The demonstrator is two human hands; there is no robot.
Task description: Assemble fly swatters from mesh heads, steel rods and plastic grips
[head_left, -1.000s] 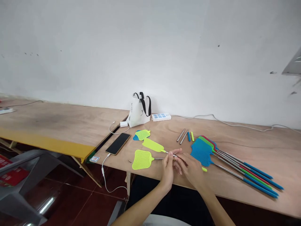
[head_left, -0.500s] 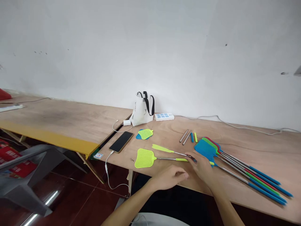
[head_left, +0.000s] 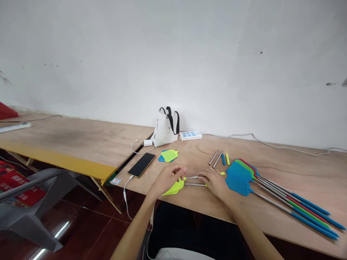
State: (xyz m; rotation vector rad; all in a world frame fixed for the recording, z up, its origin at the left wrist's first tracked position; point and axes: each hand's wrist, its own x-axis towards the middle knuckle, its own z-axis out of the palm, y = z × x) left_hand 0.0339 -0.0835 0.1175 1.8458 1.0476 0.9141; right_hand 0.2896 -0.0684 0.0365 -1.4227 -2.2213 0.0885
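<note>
In the lower centre of the frame, two yellow fly swatters (head_left: 174, 189) lie with heads overlapping on the table (head_left: 195, 153). The left hand (head_left: 168, 176) is half open above those heads, fingers loosely curled (whether it touches them, I cannot tell). The right hand (head_left: 216, 182) bends its fingers over the metal shafts (head_left: 193, 184), its grip hidden.
</note>
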